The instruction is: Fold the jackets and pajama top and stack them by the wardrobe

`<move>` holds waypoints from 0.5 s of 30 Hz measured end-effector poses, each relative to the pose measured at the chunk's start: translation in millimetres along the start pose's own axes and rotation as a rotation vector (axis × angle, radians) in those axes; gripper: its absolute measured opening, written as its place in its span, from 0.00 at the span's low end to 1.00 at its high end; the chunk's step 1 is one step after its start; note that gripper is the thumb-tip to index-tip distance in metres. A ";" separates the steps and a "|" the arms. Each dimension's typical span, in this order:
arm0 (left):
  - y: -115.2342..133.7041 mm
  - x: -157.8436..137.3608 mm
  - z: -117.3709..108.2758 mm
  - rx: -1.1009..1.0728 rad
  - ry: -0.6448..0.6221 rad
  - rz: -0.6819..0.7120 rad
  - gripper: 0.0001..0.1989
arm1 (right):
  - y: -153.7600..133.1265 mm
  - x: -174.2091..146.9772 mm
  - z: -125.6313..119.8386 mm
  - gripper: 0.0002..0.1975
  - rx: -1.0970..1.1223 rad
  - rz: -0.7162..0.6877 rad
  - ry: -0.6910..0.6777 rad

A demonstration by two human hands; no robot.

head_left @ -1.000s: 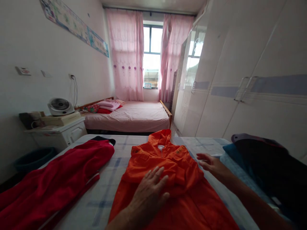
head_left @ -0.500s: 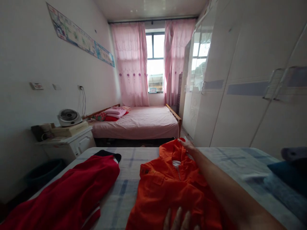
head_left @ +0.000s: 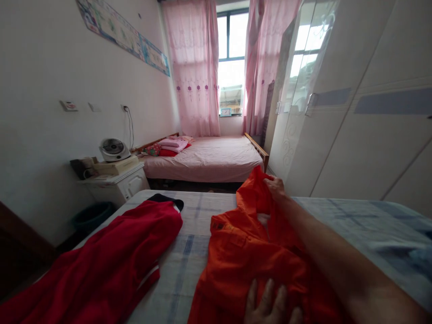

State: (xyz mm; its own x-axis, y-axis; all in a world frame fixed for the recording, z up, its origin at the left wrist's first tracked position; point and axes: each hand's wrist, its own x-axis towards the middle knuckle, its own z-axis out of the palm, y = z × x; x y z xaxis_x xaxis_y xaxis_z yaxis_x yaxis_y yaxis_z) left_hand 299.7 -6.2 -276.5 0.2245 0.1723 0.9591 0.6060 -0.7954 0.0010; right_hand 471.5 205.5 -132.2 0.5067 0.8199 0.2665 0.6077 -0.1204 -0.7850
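Note:
An orange hooded jacket (head_left: 249,261) lies on the near bed, partly bunched, its neck opening showing something pale inside. My right hand (head_left: 276,186) reaches over it and pinches the edge of its hood (head_left: 251,191), holding the cloth raised at the bed's far edge. At the bottom of the view, my left hand (head_left: 268,301) rests on the jacket's front with its fingers spread; the rest of that hand is cut off. A red garment (head_left: 114,256) with a dark collar and white trim lies to the left, apart from both hands.
Blue-and-white checked bedding (head_left: 199,211) covers the near bed. Beyond it stands a second bed (head_left: 216,157) with pink sheets. On the left are a white cabinet (head_left: 135,180) with a small fan (head_left: 114,148) on it and a dark bin (head_left: 92,216). White wardrobes (head_left: 378,153) line the right.
My right hand has raised the hood edge, and the hood stands taller and more stretched. My left hand stays on the jacket's front. The camera view has tilted down and swung left.

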 end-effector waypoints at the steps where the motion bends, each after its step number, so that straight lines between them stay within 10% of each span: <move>1: -1.5 2.5 -3.8 -0.006 -0.031 0.015 0.09 | -5.7 -2.2 -10.0 0.13 0.040 -0.052 0.004; 9: -9.6 16.4 -34.9 -0.088 -0.479 0.077 0.23 | 2.9 -139.9 -141.7 0.03 0.008 -0.743 0.085; 15: -3.9 33.8 -52.0 -0.300 -0.696 -0.062 0.20 | 68.1 -248.9 -188.1 0.06 -0.366 -0.888 -0.468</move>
State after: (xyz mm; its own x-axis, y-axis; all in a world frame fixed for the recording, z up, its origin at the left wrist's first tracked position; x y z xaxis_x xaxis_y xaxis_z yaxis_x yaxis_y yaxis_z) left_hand 265.2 -27.5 -229.4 0.6866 0.4691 0.5555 0.4216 -0.8793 0.2214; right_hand 501.8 -112.0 -146.8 -0.4454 0.8206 0.3582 0.8299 0.5285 -0.1788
